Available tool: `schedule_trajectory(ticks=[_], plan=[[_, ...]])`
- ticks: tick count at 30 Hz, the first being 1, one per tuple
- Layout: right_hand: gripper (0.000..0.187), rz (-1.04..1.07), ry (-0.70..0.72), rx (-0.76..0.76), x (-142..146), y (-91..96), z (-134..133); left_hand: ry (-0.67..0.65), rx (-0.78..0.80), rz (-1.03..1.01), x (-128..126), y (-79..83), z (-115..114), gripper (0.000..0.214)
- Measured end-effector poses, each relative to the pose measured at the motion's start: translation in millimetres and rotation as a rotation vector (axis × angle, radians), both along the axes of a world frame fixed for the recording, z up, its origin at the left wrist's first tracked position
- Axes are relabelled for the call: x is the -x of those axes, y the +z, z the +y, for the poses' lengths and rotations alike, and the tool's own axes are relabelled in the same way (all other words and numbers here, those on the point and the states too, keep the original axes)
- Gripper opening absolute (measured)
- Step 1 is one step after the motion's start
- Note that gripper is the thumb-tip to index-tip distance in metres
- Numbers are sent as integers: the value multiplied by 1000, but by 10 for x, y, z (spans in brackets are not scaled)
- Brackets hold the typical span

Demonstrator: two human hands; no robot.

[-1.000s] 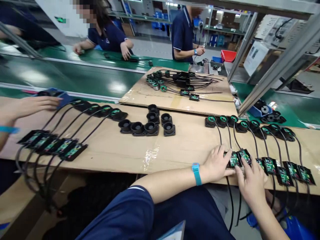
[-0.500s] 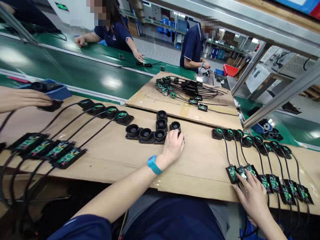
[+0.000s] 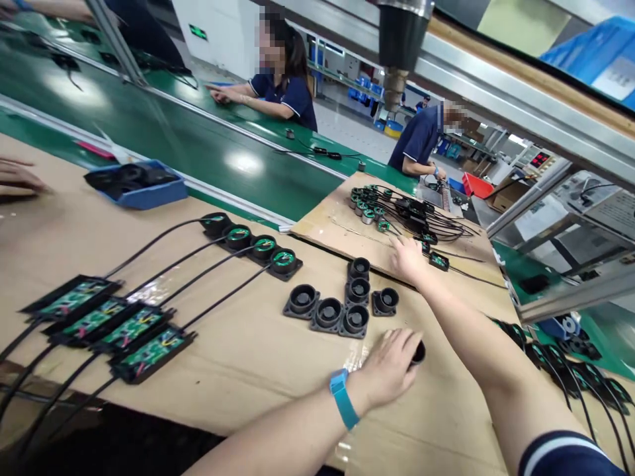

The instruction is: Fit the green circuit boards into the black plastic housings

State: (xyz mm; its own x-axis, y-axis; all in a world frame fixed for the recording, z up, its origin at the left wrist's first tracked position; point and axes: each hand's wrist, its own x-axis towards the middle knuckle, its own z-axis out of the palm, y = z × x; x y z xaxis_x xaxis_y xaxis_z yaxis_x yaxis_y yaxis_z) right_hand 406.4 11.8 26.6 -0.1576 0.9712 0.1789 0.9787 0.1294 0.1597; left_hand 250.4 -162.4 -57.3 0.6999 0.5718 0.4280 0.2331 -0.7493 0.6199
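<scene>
My left hand (image 3: 389, 370), with a teal wristband, is closed around a black round housing (image 3: 419, 354) low over the cardboard-covered table; the fingers hide most of it. Beyond it stand several black square-flanged housings (image 3: 327, 313), open side up. My right hand (image 3: 407, 258) reaches over the raised board at the cable between a green round circuit board (image 3: 383, 226) and a small black box with a circuit board (image 3: 439, 260). Its fingers are partly hidden, so I cannot see whether they grip the cable. A pile of cabled parts (image 3: 414, 210) lies just beyond.
At left, several cabled housings (image 3: 284, 260) join open black boxes (image 3: 149, 350). A blue bin (image 3: 153, 193) holds black parts; a co-worker's hand (image 3: 20, 175) is near. More cabled units (image 3: 555, 363) lie right. A dark tool (image 3: 401, 39) hangs overhead. Co-workers sit beyond the green conveyor (image 3: 198, 149).
My right hand has left the boxes at right and moved to the raised board. My left hand has moved nearer me with a housing, leaving another beside the group. The view has turned right.
</scene>
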Motion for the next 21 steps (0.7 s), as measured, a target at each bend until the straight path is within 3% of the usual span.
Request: schedule_trajectory(ticks=[2,5,11,16,18,21], plan=[[56,-76,-46,47,163,-26,475,-3,22,52,-1,28,46,66],[58,-88,-99,80,277,-70,915,-34,54,113,7,72,72,69],[47,-71,-128,92,225,-153,1160,-152,-3,67,89,148,74,56],[51,-8,-40,38,137,-80,840,-140,-24,96,89,174,104,48],[51,68,48,-18,87,28,524,-97,-29,104,56,154,121,47],[51,291,100,-93,-75,262,-190,-2,-7,76,13,85,123,57]])
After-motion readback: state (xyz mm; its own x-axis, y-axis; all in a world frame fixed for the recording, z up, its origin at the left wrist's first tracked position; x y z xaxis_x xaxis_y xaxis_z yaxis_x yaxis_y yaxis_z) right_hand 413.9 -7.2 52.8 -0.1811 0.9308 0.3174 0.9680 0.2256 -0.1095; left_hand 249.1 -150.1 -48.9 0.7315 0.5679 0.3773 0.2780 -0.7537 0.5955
